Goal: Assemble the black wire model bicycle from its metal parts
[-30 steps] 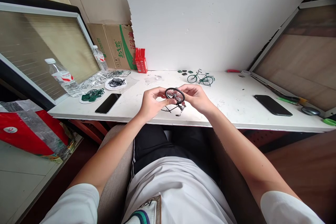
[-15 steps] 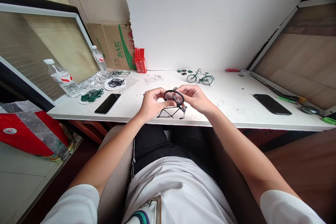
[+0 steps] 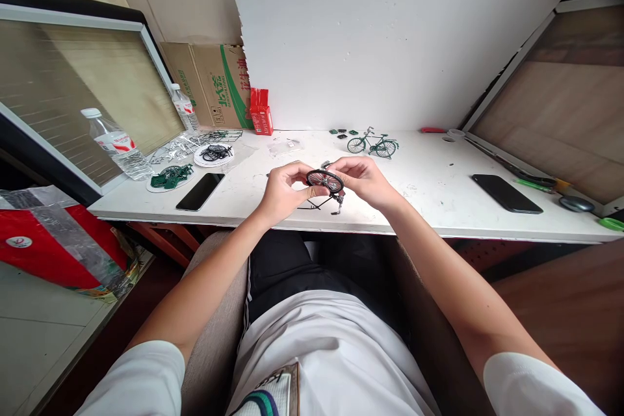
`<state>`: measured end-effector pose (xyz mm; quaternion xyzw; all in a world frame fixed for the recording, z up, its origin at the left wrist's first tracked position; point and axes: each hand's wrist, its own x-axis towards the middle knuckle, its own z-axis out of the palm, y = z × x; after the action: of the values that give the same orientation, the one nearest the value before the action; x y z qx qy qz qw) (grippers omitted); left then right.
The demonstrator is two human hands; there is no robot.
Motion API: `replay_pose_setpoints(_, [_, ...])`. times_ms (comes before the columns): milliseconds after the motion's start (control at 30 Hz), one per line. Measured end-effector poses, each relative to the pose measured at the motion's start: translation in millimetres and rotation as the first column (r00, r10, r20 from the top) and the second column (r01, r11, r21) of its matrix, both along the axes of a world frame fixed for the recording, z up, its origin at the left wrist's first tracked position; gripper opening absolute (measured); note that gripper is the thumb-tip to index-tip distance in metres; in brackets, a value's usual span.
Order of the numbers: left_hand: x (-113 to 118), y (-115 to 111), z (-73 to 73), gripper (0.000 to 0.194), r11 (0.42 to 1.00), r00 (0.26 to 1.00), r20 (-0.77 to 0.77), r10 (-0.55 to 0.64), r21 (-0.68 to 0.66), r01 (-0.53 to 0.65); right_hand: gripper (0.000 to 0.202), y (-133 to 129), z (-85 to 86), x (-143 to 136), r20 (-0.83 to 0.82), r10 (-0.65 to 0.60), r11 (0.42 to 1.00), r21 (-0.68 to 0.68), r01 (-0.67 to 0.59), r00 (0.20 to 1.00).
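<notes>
Fingers of the left hand and right hand pinch the wheel from opposite sides, likely steadying it; the frame juts below the wheel.

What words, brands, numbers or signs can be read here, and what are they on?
"北大荒": large green characters on the cardboard box.
"花生油": apparently, in red on the same box, partly hidden at the white panel.
"K": apparently, on the shirt; its other letters are unclear.
Too small or blurred: the cardboard box's finer print, the near bottle, far bottle, small red box, and the white oval.
No readable numbers.
</notes>
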<state>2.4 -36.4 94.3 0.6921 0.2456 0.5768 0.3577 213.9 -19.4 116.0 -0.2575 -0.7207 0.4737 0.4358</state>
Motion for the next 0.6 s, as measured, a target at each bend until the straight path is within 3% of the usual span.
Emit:
replay_pose_setpoints(167, [-1.2, 0.8, -1.0, 0.040, 0.992, 0.995, -0.052, 0.080, 0.097, -0.075, 0.035, 0.8, 0.5, 1.4, 0.014, -0.015, 0.999, 0.048, 0.014, 1.000])
replay_pose_setpoints(367, [-3.2, -1.9, 0.1, 0.029, 0.942, 0.972, -0.115, 0.206, 0.290, -0.165, 0.034, -1.0, 4.1, 1.6, 0.029, -0.022, 0.992, 0.127, 0.018, 0.999])
replay_pose_setpoints(600, [-1.9, -5.9, 1.9, 0.021, 0.909, 0.954, -0.145, 0.264, 0.369, -0.195, 0.035, 1.1, 2.2, 2.8, 0.037, -0.041, 0.995, 0.091, 0.037, 0.998])
